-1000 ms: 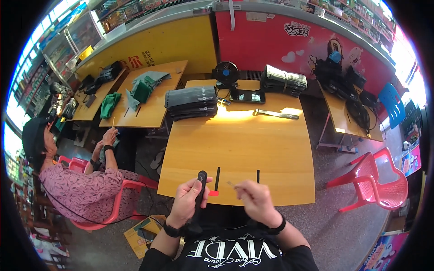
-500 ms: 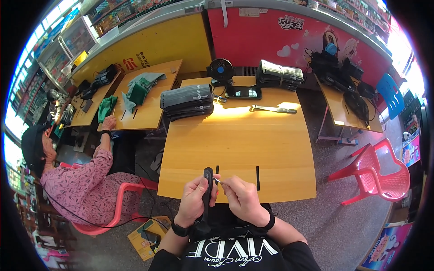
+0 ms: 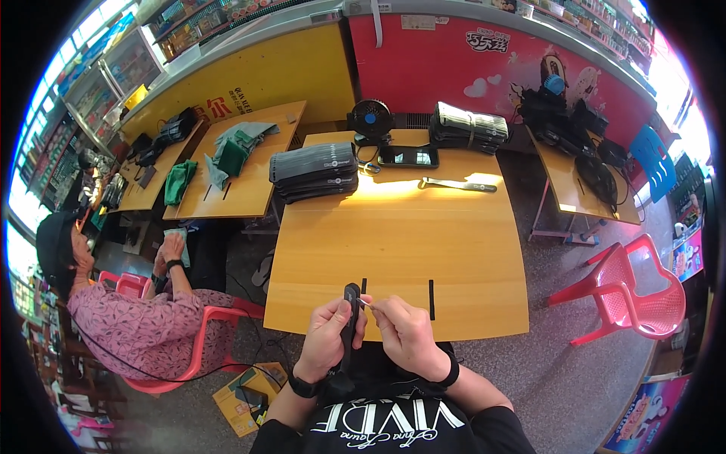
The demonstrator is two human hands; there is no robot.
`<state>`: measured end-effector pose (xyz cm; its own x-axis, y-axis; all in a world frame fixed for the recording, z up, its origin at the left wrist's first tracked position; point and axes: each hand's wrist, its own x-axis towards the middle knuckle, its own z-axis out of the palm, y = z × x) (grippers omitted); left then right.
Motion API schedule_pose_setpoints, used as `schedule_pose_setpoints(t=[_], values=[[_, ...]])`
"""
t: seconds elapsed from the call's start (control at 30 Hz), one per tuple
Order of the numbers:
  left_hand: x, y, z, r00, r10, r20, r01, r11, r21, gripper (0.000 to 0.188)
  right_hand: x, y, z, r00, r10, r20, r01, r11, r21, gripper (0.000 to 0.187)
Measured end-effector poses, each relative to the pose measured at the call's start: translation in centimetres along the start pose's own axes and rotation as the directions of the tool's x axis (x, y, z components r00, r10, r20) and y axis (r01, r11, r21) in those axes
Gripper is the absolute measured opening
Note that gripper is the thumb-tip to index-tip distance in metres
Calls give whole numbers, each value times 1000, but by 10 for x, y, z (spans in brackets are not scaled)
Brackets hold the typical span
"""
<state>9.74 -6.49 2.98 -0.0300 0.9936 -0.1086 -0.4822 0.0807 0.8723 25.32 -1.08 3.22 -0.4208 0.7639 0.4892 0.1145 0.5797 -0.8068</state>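
Left hand: my left hand [image 3: 327,333] is wrapped tight around a narrow black case [image 3: 350,318], holding it upright over the near table edge.
Right hand: my right hand [image 3: 404,333] sits just right of the left, fingertips pinched together on a small pale piece [image 3: 364,302] at the case's top.
Black case: between both hands, its upper end poking above my left thumb, its lower end running down toward my lap.
Table: the wooden table [image 3: 401,227] spreads out ahead of my hands, with two short black slots [image 3: 431,299] just beyond my knuckles.
Farther ahead: a stack of dark cases [image 3: 315,170] ahead-left, a flat metal tool [image 3: 459,185] ahead-right.
Far edge: a small fan [image 3: 370,121], a phone [image 3: 408,157] and a banded bundle [image 3: 469,127].
Off left: a seated person [image 3: 128,318] well to the left of my left hand.
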Motion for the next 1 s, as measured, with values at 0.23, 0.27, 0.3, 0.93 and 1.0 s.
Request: schedule_pose_setpoints(t=[0.23,0.27,0.3,0.93,1.0], values=[[0,0,-1,1000,1,-12,0,999,47,35,4,-4,-8,990,-119,81,137,948,-288,19],[0,-1,-2,1000,7,-12,-6,997,77,32,6,-4,-9,990,-118,83,137,948,-288,19],[-1,-2,-3,1000,8,-12,-7,997,76,32,7,-5,-10,986,-129,110,157,942,-298,18],[6,-12,-1,990,-55,132,66,995,-80,26,6,10,-2,858,-506,-89,410,778,-476,19],[6,-17,1,995,-13,96,25,992,-127,25,0,12,-3,841,-540,-46,448,740,-501,17]])
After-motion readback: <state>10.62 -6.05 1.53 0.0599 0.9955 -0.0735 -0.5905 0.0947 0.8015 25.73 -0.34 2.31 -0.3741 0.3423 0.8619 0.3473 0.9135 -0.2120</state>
